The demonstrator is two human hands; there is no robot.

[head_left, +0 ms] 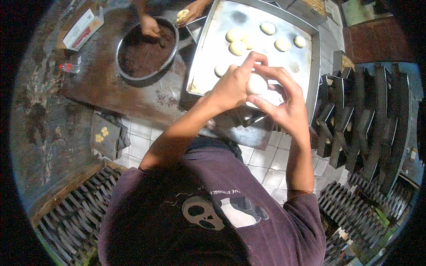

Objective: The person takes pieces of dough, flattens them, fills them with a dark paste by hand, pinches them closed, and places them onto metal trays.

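Between my two hands, above the near part of a large metal tray (199, 57), is a smooth pale dough ball (257, 84). My left hand (233, 86) grips it from the left with curled fingers. On the other side, my right hand (286, 95) curves its fingers and thumb around the ball. Flattened dough pieces lie on the tray: a cluster of yellowish ones (238, 48), and separate rounds (267, 28) to the right. One more dough piece (219, 70) is partly covered by my left hand.
At left on the dark table (102, 91) stands a round pan (126, 76) of brown filling. A co-worker's hand (150, 27) reaches into it with a small tool; the other (195, 11) holds yellow dough. A carton (82, 26) and bottle (69, 68) sit farther left. Stacked dark trays (364, 115) stand right.
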